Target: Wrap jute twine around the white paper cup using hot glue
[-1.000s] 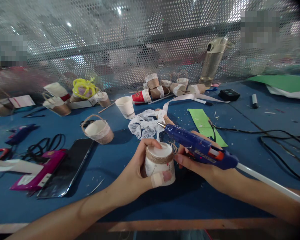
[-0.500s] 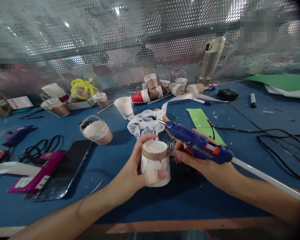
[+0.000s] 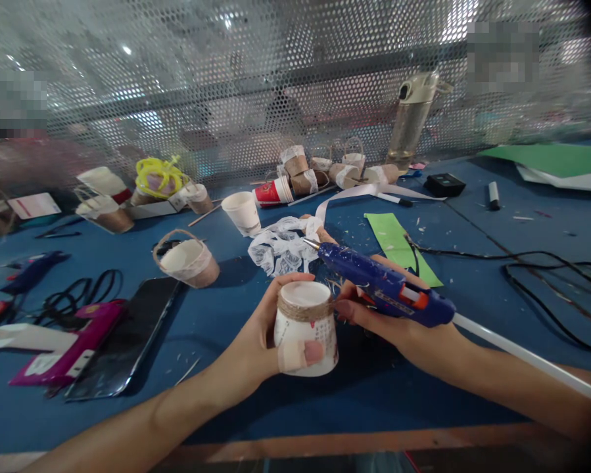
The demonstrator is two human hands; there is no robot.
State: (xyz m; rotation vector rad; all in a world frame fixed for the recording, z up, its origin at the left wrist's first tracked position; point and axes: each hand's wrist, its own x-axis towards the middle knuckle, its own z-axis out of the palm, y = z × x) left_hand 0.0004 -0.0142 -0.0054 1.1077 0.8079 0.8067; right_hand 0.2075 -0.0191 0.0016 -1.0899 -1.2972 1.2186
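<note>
Your left hand [image 3: 260, 338] wraps the cup [image 3: 306, 328], bandaged thumb across its front, fingers curled behind. Your right hand [image 3: 388, 322] grips the glue gun [image 3: 381, 286] just right of the cup, fingertips touching its twine band [image 3: 302, 310].

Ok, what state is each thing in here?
Twine-wrapped cup: gripped in left hand, narrow end up.
Glue gun: gripped in right hand, stick loaded, nozzle clear of cup.
Phone: flat, screen dark.
White cup: upright.
Red cup: on its side.
Bottle: upright, cap on.
</note>
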